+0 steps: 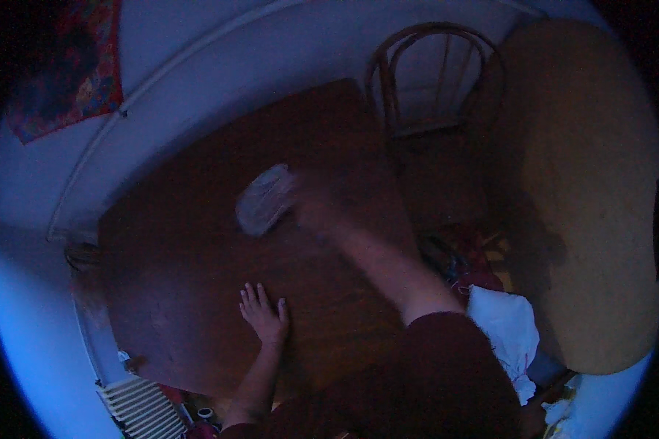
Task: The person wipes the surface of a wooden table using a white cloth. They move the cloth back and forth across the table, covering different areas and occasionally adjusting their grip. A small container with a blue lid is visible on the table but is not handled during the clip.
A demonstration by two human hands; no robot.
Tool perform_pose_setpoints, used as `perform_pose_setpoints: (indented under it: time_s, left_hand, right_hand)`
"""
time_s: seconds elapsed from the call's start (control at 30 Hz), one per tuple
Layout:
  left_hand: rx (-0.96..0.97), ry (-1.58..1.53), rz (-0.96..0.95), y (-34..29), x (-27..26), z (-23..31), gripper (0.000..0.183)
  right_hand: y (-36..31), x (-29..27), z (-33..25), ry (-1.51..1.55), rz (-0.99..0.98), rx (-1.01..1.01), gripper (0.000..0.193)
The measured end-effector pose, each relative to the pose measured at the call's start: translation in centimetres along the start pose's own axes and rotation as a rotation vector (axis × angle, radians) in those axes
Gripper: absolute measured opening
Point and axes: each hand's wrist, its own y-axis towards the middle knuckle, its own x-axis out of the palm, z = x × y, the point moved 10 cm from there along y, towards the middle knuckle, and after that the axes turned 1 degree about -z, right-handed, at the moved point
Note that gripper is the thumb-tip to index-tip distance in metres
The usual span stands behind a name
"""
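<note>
My left hand lies flat on the dark wooden table, fingers stretched out and holding nothing. My right arm reaches farther across the tabletop, and my right hand is smeared by motion. A pale, crumpled cloth is at its fingers and looks gripped along the right side. The cloth lies on or just over the wood; the dim light and blur hide the exact finger placement.
A wooden chair with a rounded back stands at the table's far right. Beyond it is a large tan board. White fabric hangs by my right elbow. A white radiator is at the near left, and a red patterned textile hangs on the wall.
</note>
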Motion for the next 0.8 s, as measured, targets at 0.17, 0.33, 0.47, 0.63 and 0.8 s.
perform_pose_setpoints:
  time_s: [0.17, 0.33, 0.47, 0.63, 0.8]
  left_hand:
    - [-0.024, -0.028, -0.042, -0.1, -0.4, 0.9, 0.065]
    - [-0.041, -0.024, -0.022, -0.2, -0.7, 0.0, 0.064]
    - [-0.001, -0.027, -0.026, -0.6, 0.7, -0.5, 0.064]
    - [0.001, -0.037, 0.0, 0.0, -1.2, 0.3, 0.065]
    - [-0.056, -0.026, -0.093, 0.1, -0.7, 0.4, 0.065]
  right_hand:
    - [-0.6, -9.9, 12.2, -0.329, 0.189, 0.214, 0.028]
    - [2.8, 5.4, 4.0, 0.356, 0.031, 0.403, 0.031]
    - [-1.6, 15.4, -16.3, 0.244, -0.06, -0.324, 0.027]
    - [1.0, 8.8, -7.2, 0.316, -0.053, -0.151, 0.023]
    - [1.5, -10.0, 10.3, -0.243, 0.294, 0.077, 0.025]
